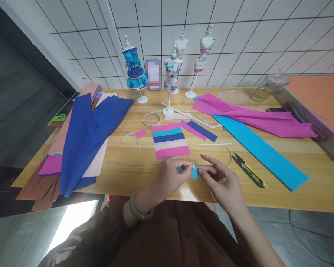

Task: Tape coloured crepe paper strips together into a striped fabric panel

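Observation:
My left hand and my right hand meet over the near edge of the wooden table. Both pinch a small light-blue paper piece between fingertips; the left fingers also press a tiny white bit at its top edge. A green bangle sits on my left wrist. Just beyond the hands lies a striped paper panel of pink, blue, navy and pale bands.
Navy and pink crepe sheets spread at the left, magenta and light-blue strips at the right. Yellow-handled snips lie right of my hands. A tape ring, several small dress-form mannequins and a lidded cup stand behind.

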The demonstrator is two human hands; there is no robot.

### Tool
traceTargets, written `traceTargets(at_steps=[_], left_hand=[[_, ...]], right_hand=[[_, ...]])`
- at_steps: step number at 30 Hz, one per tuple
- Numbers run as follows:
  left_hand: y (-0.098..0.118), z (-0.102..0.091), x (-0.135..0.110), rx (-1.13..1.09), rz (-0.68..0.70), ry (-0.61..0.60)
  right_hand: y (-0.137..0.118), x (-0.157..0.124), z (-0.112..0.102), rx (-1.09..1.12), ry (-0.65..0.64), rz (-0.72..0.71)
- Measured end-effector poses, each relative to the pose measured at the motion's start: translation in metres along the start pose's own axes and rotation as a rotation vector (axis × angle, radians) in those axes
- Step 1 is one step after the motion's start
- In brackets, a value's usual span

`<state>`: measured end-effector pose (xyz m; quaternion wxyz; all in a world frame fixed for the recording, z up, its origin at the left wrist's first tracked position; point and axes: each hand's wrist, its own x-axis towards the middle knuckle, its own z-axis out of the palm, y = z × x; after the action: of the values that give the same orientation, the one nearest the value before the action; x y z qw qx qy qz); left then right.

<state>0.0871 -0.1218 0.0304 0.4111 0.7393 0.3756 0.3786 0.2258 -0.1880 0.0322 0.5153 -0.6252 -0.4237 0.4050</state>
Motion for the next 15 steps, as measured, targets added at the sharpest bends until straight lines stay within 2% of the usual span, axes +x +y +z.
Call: traceTargets(at_steps=[5, 10, 15], left_hand=[[0.001, -0.006, 0.002, -0.153, -0.184, 0.058], [0.001, -0.014, 0.005, -0.366, -0.341, 0.114], [-0.005, -0.026, 0.003, -0.510, -0.434, 0.192]], right_hand=[[-0.003, -0.001, -0.004, 0.019, 0.071, 0.045], [0.005, -0.001, -0.014, 0.049, 0.140, 0.051], [0.010, -0.006, -0.025, 0.114, 0.209, 0.088]])
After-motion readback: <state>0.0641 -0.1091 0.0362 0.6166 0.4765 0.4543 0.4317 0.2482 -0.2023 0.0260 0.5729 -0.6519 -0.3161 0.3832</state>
